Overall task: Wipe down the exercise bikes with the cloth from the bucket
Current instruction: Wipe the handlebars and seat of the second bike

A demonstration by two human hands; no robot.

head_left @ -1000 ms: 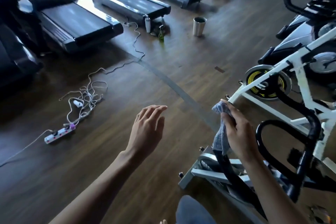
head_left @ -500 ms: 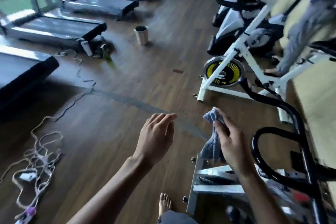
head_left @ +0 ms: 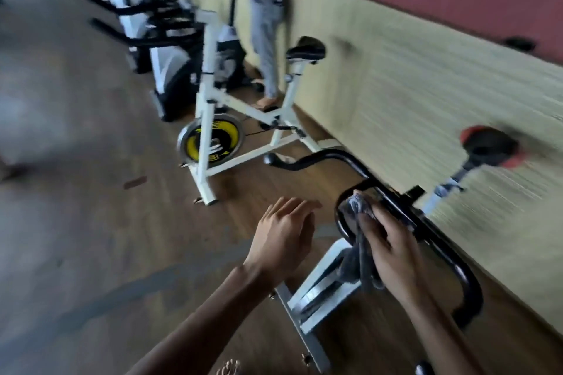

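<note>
The right hand (head_left: 388, 250) grips a crumpled grey cloth (head_left: 359, 207) against the black looped tubular handlebar (head_left: 338, 158) of the nearest exercise bike, a white-framed machine (head_left: 332, 256) standing along the wooden floor's edge by the wall. The thumb and fingers curl round the cloth, and the fingertips lie on the bar's inner loop. The cloth is bunched at the top, right on the bar, and its long axis runs downward from there. The loose tail hangs under the palm towards the bike's white frame.

The handlebar's own long axis runs along the wall, one curved end pointing away from the person and the other bending back near the right forearm. Behind it, blurred, sits the bike's black saddle with red trim (head_left: 487, 146), close to the pale yellow wall panel (head_left: 426, 85).

The left hand (head_left: 283, 237) hovers just beside the handlebar, apart from it, and holds nothing — its fingers lie close together and loosely bent.

Farther along the same floor edge stands a second white bike (head_left: 207, 82) with a yellow-and-black flywheel (head_left: 230, 134) and a black saddle (head_left: 306, 49). Another person in grey trousers (head_left: 266, 30) stands between it and the wall. More bikes line up beyond — too blurred to describe.
</note>
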